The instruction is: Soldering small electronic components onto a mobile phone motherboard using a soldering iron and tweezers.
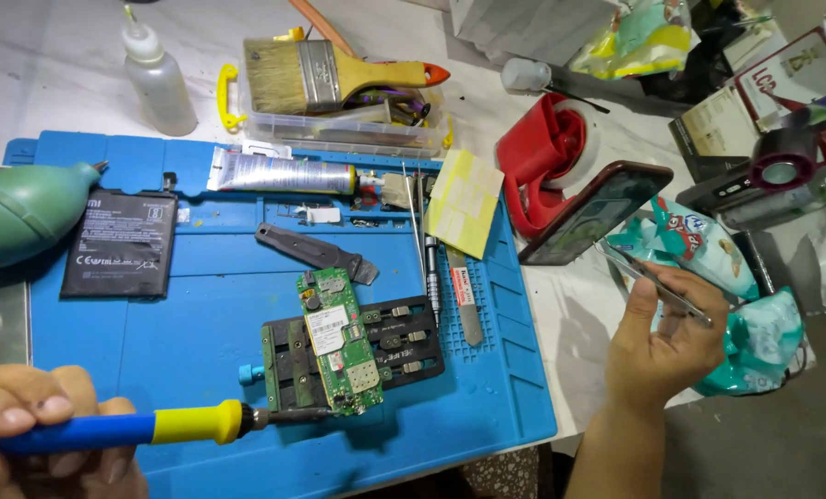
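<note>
My left hand (34, 420) at the lower left grips a soldering iron (145, 428) with a blue and yellow handle; its tip reaches the lower edge of a green circuit board (339, 342). The board is clamped in a black holder (404, 346) on a blue work mat (219, 277). My right hand (662, 346), off the mat to the right, holds thin metal tweezers (653, 282) raised above the table, pointing up and left.
On the mat lie a black phone battery (119, 245), a glue tube (279, 173), a grey pry tool (316, 251), a screwdriver (429, 249) and yellow notes (464, 203). A green air blower (20, 212), squeeze bottle (159, 79), paintbrush (330, 72), red tape dispenser (547, 152) and leaning phone (593, 212) stand around.
</note>
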